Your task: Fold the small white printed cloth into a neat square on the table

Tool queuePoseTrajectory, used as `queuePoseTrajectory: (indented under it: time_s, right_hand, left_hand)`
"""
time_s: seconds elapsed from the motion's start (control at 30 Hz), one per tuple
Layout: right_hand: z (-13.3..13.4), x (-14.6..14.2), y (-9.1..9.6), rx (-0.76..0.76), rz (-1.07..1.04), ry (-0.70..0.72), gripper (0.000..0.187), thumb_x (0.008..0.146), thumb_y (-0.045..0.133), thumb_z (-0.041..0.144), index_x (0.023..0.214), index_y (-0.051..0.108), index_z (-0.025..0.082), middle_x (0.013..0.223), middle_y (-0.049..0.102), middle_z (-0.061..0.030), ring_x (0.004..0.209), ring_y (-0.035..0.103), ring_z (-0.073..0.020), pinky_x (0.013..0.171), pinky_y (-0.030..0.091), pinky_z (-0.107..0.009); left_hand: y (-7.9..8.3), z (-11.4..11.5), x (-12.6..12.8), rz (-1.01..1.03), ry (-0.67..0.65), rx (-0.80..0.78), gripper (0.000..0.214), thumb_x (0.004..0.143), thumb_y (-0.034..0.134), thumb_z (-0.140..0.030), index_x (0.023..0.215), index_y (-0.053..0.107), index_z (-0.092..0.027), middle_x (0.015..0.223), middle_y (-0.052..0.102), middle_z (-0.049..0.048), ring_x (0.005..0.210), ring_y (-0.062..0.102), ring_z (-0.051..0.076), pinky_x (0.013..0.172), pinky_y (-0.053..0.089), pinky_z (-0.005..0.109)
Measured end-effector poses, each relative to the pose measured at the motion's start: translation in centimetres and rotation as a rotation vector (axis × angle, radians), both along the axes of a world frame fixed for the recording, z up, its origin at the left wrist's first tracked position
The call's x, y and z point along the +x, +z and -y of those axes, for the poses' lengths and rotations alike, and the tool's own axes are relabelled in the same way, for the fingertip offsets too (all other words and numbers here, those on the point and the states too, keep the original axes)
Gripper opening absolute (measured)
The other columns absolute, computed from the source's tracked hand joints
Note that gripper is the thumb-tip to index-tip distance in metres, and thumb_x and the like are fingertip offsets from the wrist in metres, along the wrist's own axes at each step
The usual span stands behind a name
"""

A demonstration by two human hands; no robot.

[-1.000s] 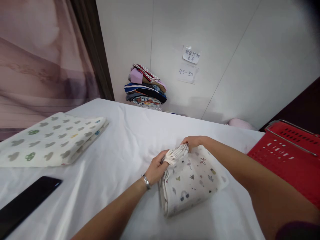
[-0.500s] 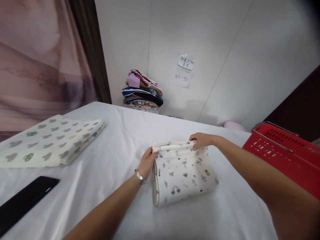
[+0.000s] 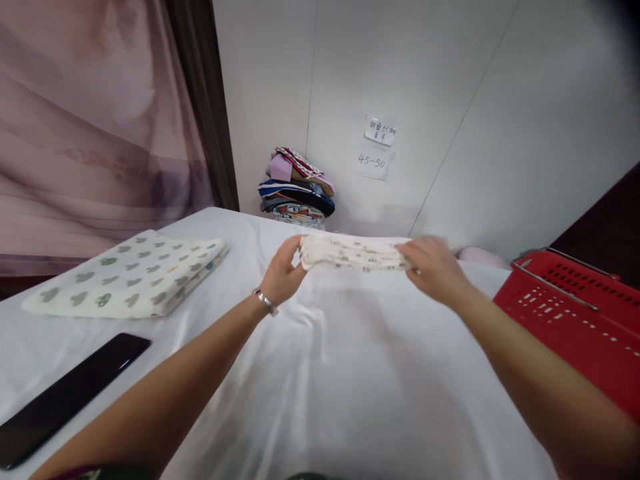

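Note:
Between my two hands is a folded white cloth (image 3: 356, 252) with small printed figures. It is seen nearly edge-on, its layered folds facing me, above the far part of the table. My left hand (image 3: 283, 272) grips its left end, thumb below and fingers on top, a silver watch or bracelet on the wrist. On the right end, my right hand (image 3: 434, 270) is closed, slightly blurred by motion. Another folded white cloth (image 3: 135, 273) with grey and green cloud-like prints lies on the left side of the table, apart from both hands.
A white sheet (image 3: 350, 373) covers the table. A black phone-like slab (image 3: 75, 393) lies at the front left. On the right stands a red plastic basket (image 3: 570, 320) with metal handles. Behind the table rises a stack of folded fabrics (image 3: 297, 190) by the wall.
Both hands have lifted the folded cloth and carried it away from me. Its broad printed face has tipped, so the folded edge now shows. The view has shifted slightly.

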State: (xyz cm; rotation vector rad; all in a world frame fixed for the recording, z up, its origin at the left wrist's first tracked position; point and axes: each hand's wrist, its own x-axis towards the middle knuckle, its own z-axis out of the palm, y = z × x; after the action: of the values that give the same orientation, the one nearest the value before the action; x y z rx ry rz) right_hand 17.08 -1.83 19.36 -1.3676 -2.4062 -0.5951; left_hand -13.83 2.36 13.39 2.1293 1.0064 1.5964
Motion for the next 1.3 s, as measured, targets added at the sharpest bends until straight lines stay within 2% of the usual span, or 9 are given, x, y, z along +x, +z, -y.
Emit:
queuePoseTrajectory:
  time_s: [0.07, 0.17, 0.27, 0.4, 0.57, 0.77, 1.0, 1.2, 1.3]
  right_hand:
    - [1.4, -0.7, -5.4, -0.074, 0.031, 0.031, 0.039, 0.077, 0.041, 0.008, 0.111, 0.056, 0.017, 0.102, 0.060, -0.0115, 0.095, 0.049, -0.0248, 0.083, 0.037, -0.040]
    - [3.6, -1.5, -12.9, -0.305, 0.084, 0.091, 0.040, 0.073, 0.038, 0.002, 0.104, 0.059, 0.017, 0.096, 0.061, -0.0094, 0.088, 0.052, -0.0214, 0.073, 0.042, -0.033]
    - [5.1, -1.6, -16.7, -0.351, 0.034, 0.084, 0.043, 0.071, 0.039, 0.002, 0.106, 0.057, 0.018, 0.101, 0.059, -0.0097, 0.091, 0.051, -0.0218, 0.074, 0.043, -0.033]
    - [5.3, -1.1, -16.9, -0.357, -0.029, 0.092, 0.047, 0.071, 0.040, 0.003, 0.112, 0.054, 0.019, 0.104, 0.057, -0.0090, 0.094, 0.050, -0.0222, 0.076, 0.044, -0.034]
    - [5.3, -1.1, -16.8, -0.357, -0.068, 0.088, 0.046, 0.071, 0.041, 0.004, 0.112, 0.053, 0.019, 0.104, 0.057, -0.0085, 0.091, 0.050, -0.0221, 0.076, 0.044, -0.034]
    - [5.8, -1.4, -17.7, -0.307, -0.132, 0.086, 0.049, 0.071, 0.040, 0.003, 0.116, 0.051, 0.019, 0.106, 0.056, -0.0097, 0.094, 0.049, -0.0241, 0.081, 0.042, -0.038]
    - [6.3, -1.2, -18.5, -0.234, -0.176, 0.100, 0.043, 0.073, 0.040, 0.004, 0.112, 0.053, 0.018, 0.107, 0.056, -0.0106, 0.096, 0.049, -0.0245, 0.081, 0.043, -0.040]
    - [6.6, -0.6, -20.4, -0.095, -0.224, 0.175, 0.043, 0.076, 0.039, 0.005, 0.116, 0.050, 0.017, 0.110, 0.055, -0.0107, 0.101, 0.049, -0.0236, 0.085, 0.043, -0.041]
    - [6.4, -0.4, -21.4, -0.068, -0.237, 0.172, 0.043, 0.077, 0.040, 0.008, 0.118, 0.050, 0.019, 0.111, 0.055, -0.0103, 0.102, 0.050, -0.0236, 0.086, 0.043, -0.041]
  left_hand:
    - [-4.4, 1.5, -1.5, -0.200, -0.005, -0.029, 0.034, 0.077, 0.050, -0.025, 0.110, 0.056, -0.018, 0.117, 0.057, 0.0089, 0.117, 0.044, 0.022, 0.101, 0.029, 0.038]
    - [-10.4, 4.0, -3.2, -0.473, -0.128, -0.168, 0.031, 0.077, 0.044, -0.016, 0.103, 0.061, -0.023, 0.113, 0.061, 0.0058, 0.120, 0.043, 0.022, 0.104, 0.024, 0.045]
    - [-12.9, 5.8, -3.8, -0.558, -0.133, -0.293, 0.036, 0.078, 0.041, -0.012, 0.105, 0.060, -0.026, 0.117, 0.059, 0.0031, 0.124, 0.038, 0.020, 0.106, 0.019, 0.045]
    - [-12.7, 6.1, -3.7, -0.497, -0.130, -0.317, 0.037, 0.077, 0.043, -0.009, 0.105, 0.059, -0.025, 0.117, 0.059, 0.0038, 0.126, 0.036, 0.020, 0.106, 0.023, 0.044]
    - [-12.8, 7.2, -3.7, -0.481, -0.144, -0.201, 0.049, 0.071, 0.041, 0.000, 0.113, 0.054, -0.023, 0.124, 0.054, 0.0054, 0.128, 0.033, 0.020, 0.103, 0.029, 0.045]
    - [-11.7, 10.0, -2.8, -0.570, -0.083, -0.252, 0.069, 0.061, 0.041, 0.002, 0.124, 0.047, -0.024, 0.129, 0.050, 0.0043, 0.129, 0.032, 0.023, 0.108, 0.018, 0.047]
    - [-11.4, 10.3, -1.4, -0.548, 0.058, -0.246, 0.031, 0.078, 0.053, -0.025, 0.109, 0.058, -0.025, 0.111, 0.061, 0.0050, 0.118, 0.044, 0.024, 0.105, 0.017, 0.046]
    - [-10.8, 10.7, -1.5, -0.622, 0.076, -0.092, 0.017, 0.083, 0.050, -0.025, 0.096, 0.061, -0.023, 0.097, 0.064, 0.0022, 0.103, 0.052, 0.018, 0.102, 0.023, 0.044]
    - [-9.9, 10.7, -1.3, -0.633, 0.084, -0.093, 0.018, 0.086, 0.046, -0.027, 0.085, 0.063, -0.021, 0.086, 0.064, 0.0021, 0.088, 0.056, 0.016, 0.095, 0.033, 0.040]
